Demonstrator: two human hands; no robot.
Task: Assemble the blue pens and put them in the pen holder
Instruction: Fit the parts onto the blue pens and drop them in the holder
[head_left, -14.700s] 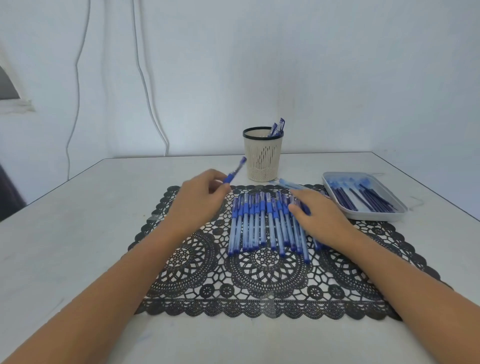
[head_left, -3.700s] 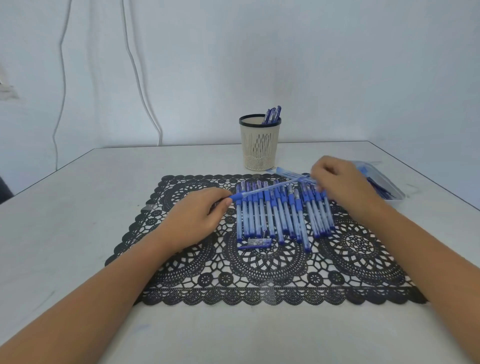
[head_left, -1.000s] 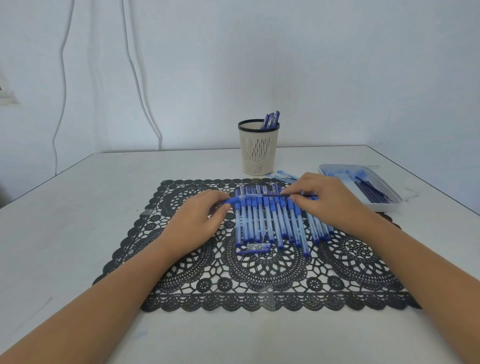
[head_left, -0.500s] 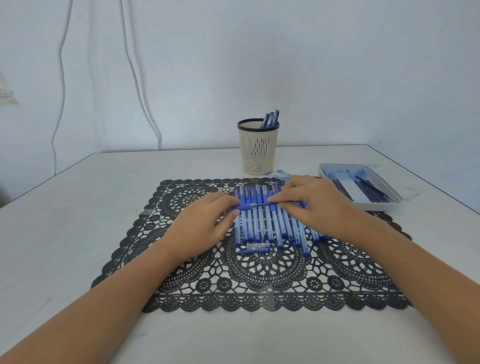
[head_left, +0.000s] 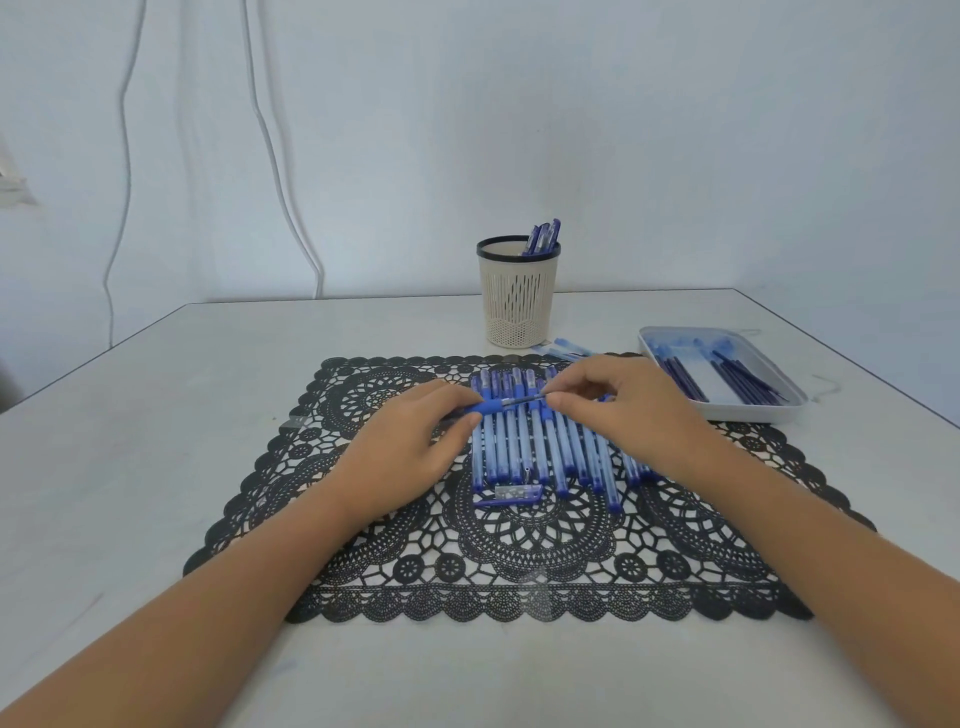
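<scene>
Mid-assembly, the left hand (head_left: 410, 447) grips a translucent blue plastic pen barrel (head_left: 491, 406) while the right hand (head_left: 628, 410) pinches its thin dark refill (head_left: 527, 399), which likely needs pushing fully home next.

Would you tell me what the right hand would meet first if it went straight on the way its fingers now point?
The right hand, pinching a thin refill, points leftward; it would likely first meet the blue-gripped pen barrel that the left hand holds, though depth is unclear.
</scene>
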